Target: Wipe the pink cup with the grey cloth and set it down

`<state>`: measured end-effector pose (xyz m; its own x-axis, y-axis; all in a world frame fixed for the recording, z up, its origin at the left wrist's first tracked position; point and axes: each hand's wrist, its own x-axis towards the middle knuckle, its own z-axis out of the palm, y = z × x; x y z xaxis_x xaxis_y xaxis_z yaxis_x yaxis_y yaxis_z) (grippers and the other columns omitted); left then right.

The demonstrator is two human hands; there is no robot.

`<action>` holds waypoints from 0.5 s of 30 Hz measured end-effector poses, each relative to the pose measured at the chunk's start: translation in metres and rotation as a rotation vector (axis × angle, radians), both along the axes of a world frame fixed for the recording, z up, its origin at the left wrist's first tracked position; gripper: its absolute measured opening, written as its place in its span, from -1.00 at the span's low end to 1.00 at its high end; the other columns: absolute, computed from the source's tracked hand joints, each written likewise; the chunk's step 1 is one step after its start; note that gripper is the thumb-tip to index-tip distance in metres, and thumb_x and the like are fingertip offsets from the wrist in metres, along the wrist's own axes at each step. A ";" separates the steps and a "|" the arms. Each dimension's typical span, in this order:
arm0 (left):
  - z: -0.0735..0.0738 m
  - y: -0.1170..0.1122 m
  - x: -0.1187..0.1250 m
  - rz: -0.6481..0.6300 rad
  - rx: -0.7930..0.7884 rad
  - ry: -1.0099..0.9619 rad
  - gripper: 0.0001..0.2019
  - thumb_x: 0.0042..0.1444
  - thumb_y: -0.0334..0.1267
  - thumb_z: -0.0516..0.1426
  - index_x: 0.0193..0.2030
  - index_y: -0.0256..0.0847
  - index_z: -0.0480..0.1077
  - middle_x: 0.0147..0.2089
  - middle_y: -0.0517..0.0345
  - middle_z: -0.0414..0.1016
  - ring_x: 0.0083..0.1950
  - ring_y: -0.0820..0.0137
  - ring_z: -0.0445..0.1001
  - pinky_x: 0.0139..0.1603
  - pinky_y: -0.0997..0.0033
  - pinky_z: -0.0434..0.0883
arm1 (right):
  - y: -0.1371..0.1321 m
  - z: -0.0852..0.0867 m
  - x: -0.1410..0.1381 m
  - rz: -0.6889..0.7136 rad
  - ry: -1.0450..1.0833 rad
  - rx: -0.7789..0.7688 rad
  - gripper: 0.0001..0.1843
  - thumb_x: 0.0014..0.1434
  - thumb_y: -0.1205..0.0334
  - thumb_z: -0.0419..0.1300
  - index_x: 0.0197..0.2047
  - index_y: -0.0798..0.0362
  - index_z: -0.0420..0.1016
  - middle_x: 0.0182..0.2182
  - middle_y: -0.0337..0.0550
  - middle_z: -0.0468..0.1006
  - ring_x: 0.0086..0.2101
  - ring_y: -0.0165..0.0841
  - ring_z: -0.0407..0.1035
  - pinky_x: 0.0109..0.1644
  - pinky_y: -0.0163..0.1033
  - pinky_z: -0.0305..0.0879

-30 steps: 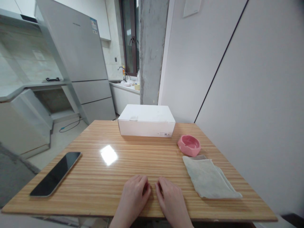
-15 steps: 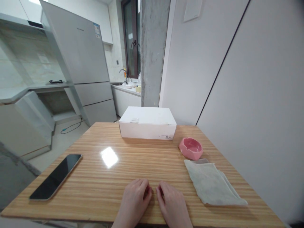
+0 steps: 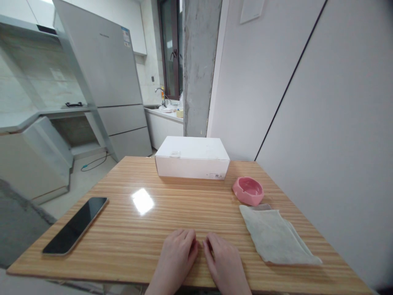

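Both the left hand and right hand rest backs-up on the table, side by side, just apart, fingers curled loosely inward.

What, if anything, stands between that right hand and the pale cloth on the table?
Nothing visible does: between the right hand's grip and the pale cloth, only a strip of wooden tabletop shows. The pink dish sits by the cloth's far edge, out of that path.
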<state>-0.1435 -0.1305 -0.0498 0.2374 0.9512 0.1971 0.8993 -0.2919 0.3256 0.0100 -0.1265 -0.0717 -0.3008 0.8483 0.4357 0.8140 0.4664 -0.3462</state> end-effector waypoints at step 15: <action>0.072 0.101 0.104 -0.430 0.073 -0.762 -0.36 -0.04 -0.18 0.25 0.19 -0.17 0.16 0.16 -0.03 0.26 0.18 0.25 0.26 0.19 0.23 0.22 | -0.002 -0.001 -0.001 -0.180 -0.200 0.029 -0.80 0.10 0.24 0.17 -0.54 0.00 0.32 -0.64 -0.20 0.44 -0.58 -0.29 0.38 -0.50 -0.28 -0.03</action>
